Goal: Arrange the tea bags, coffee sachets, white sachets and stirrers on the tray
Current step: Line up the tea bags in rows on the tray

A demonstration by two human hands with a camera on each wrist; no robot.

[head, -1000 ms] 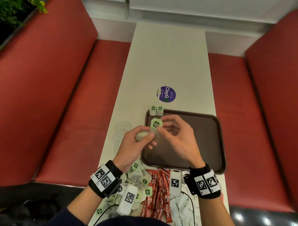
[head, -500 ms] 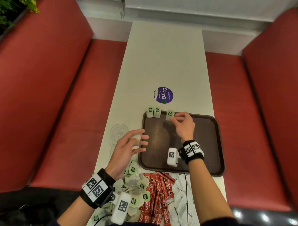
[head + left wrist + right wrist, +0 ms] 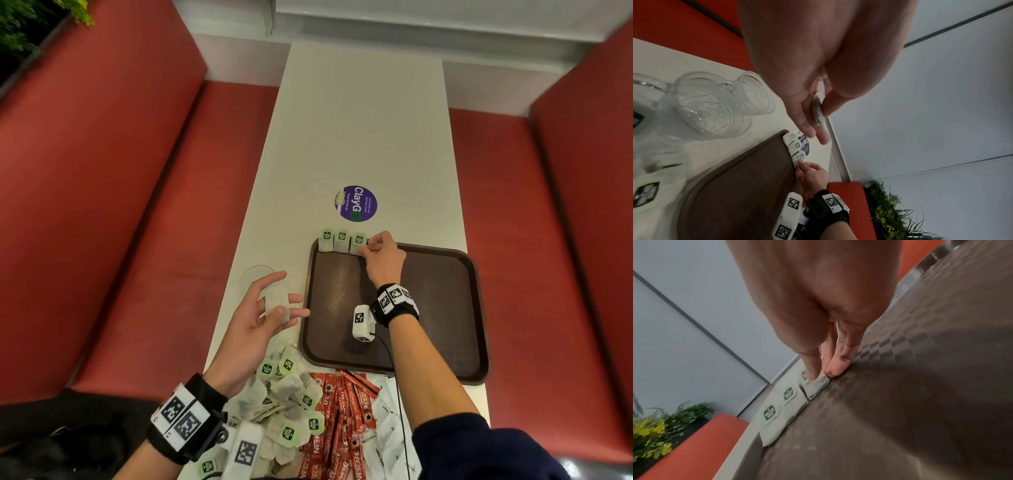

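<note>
A dark brown tray [image 3: 428,342] lies on the white table. Three green-tagged tea bags stand in a row on its far left rim [image 3: 326,240] [image 3: 341,241]. My right hand [image 3: 364,248] reaches over the tray and pinches the third tea bag [image 3: 358,241] [image 3: 817,385], thumb on top. My left hand [image 3: 284,310], palm up left of the tray, holds another tea bag [image 3: 275,305] [image 3: 817,112] between thumb and fingers. Near the front edge lie a pile of tea bags [image 3: 284,394], red coffee sachets [image 3: 342,411] and white sachets [image 3: 390,421].
Clear glass bowls [image 3: 257,277] [image 3: 715,105] stand on the table just left of the tray, under my left hand. A purple round sticker [image 3: 356,204] is on the table beyond the tray. Red bench seats [image 3: 171,240] flank the narrow table.
My right hand carried a tea bag from in front of me to the tray's far rim, beside the other two. My left hand drew back to the left, keeping a tea bag.
</note>
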